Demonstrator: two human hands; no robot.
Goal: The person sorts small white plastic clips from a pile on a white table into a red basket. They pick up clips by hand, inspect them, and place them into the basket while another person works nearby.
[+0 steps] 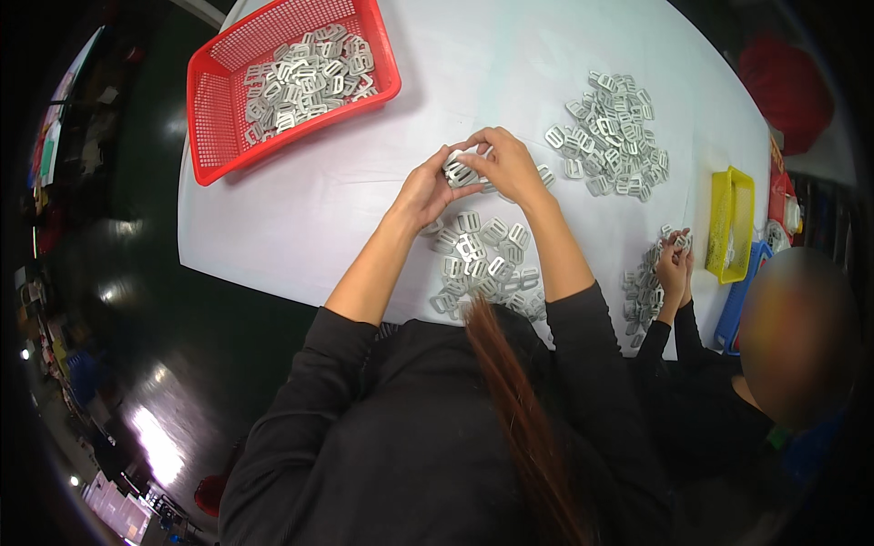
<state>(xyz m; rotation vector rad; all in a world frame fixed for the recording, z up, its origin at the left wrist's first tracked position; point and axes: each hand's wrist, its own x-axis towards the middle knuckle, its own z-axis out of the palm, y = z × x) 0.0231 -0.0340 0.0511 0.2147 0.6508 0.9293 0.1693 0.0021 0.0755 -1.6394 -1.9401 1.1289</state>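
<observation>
Both of my hands meet above the white table, over a near pile of pale grey strap slider buckles (473, 246). My left hand (422, 193) is closed around the side of a few slider buckles (458, 171) bunched together. From the other side, my right hand (512, 170) grips the same bunch with thumb and fingers. The fingers hide part of the bunch, so how many there are cannot be made out. A few more loose buckles lie just beside and under my right hand.
A red perforated basket (299, 137) of similar buckles stands at the far left. Another buckle pile (612, 136) lies at the far right. On the right, a co-worker's hands (674, 271) handle buckles beside a yellow basket (744, 218) and a blue one (736, 305). The white table (273, 237) ends at left.
</observation>
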